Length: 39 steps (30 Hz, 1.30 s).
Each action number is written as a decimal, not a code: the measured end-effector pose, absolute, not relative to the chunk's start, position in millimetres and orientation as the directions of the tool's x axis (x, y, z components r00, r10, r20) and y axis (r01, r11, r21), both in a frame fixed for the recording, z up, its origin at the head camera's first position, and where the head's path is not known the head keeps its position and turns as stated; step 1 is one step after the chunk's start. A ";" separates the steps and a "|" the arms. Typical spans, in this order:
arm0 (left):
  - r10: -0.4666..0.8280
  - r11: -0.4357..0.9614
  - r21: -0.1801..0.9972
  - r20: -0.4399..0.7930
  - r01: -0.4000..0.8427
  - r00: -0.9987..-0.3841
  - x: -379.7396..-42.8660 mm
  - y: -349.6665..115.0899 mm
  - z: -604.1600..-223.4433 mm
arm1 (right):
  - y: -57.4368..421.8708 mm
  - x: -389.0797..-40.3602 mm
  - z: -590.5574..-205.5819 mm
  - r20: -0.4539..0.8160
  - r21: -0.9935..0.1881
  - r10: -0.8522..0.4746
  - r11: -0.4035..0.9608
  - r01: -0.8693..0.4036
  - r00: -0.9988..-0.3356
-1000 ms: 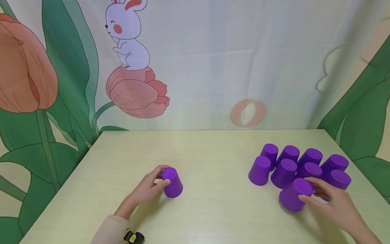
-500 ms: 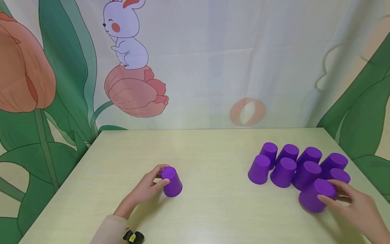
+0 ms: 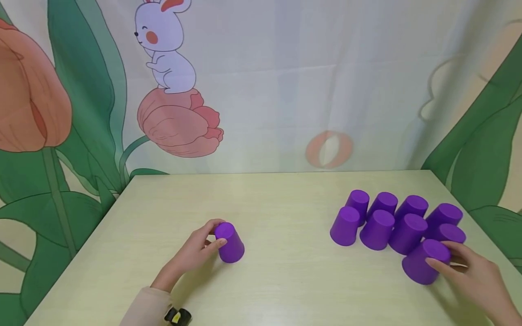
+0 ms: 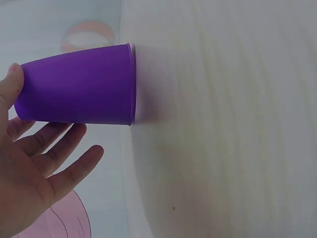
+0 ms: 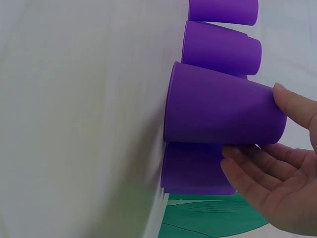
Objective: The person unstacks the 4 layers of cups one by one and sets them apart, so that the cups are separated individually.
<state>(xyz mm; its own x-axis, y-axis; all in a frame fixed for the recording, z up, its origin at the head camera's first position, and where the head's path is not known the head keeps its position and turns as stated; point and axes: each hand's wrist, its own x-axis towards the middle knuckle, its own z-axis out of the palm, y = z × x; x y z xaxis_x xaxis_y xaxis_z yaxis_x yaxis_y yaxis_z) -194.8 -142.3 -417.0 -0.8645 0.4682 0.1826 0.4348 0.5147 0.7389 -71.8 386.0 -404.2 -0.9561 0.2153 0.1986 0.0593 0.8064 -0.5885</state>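
Observation:
Pinched near its closed top, an upside-down purple cup (image 3: 230,244) is in my left hand (image 3: 196,250), left of the table's middle. In the left wrist view, the thumb is on one side of that cup (image 4: 81,87) and the fingers on the other, its rim by the tabletop. My right hand (image 3: 475,274) grips another upside-down purple cup (image 3: 422,265) at the right, in front of the grouped cups. The right wrist view has this cup (image 5: 223,106) between thumb and fingers, partly covering a cup behind it. Whether its rim touches the table is hard to tell.
Several upside-down purple cups (image 3: 377,231) stand close together in two rows at the table's right side. A small black object with a yellow mark (image 3: 178,317) is by the left sleeve (image 3: 147,305). A printed curtain (image 3: 261,90) hangs behind the pale table (image 3: 285,280).
My right hand has moved its cup to the right along the front of the group, then nearly stopped. My left hand and its cup have stayed in place. The head view has shifted slightly.

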 end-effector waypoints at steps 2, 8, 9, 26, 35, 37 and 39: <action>0.471 0.520 0.724 0.200 0.453 -0.859 -194.8 -139.1 -415.2 | 386.6 -72.4 -402.9 0.192 -0.579 0.211 0.813 0.063 -0.958; 0.500 0.506 0.694 0.248 0.512 -0.830 -193.1 -123.5 -406.8 | 388.0 -74.5 -401.8 0.169 -0.569 0.202 0.819 0.072 -0.965; 0.509 0.498 0.689 0.259 0.526 -0.821 -192.8 -120.6 -405.8 | 388.1 -74.8 -402.0 0.168 -0.571 0.201 0.818 0.071 -0.965; 0.616 0.395 0.620 0.368 0.677 -0.696 -192.3 -55.3 -395.4 | 391.3 -75.1 -404.1 0.156 -0.561 0.209 0.823 0.087 -0.966; 0.663 0.383 0.572 0.376 0.725 -0.648 -192.5 -13.4 -393.4 | 392.7 -74.4 -405.1 0.150 -0.560 0.213 0.823 0.095 -0.966; 0.670 0.378 0.565 0.380 0.734 -0.638 -193.1 -5.9 -394.1 | 392.6 -74.6 -405.0 0.149 -0.562 0.213 0.822 0.095 -0.966; 0.678 0.376 0.558 0.378 0.740 -0.630 -193.5 1.6 -394.9 | 392.4 -74.5 -404.5 0.148 -0.564 0.214 0.820 0.095 -0.966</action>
<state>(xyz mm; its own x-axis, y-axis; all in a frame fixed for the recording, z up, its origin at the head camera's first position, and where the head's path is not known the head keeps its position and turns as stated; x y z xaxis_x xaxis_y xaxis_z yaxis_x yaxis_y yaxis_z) -193.5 1.6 -394.9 -0.6302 0.6782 0.3781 0.7395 0.3761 0.5583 -74.5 392.4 -404.5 -0.9657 0.2135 0.1476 0.0951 0.8201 -0.5643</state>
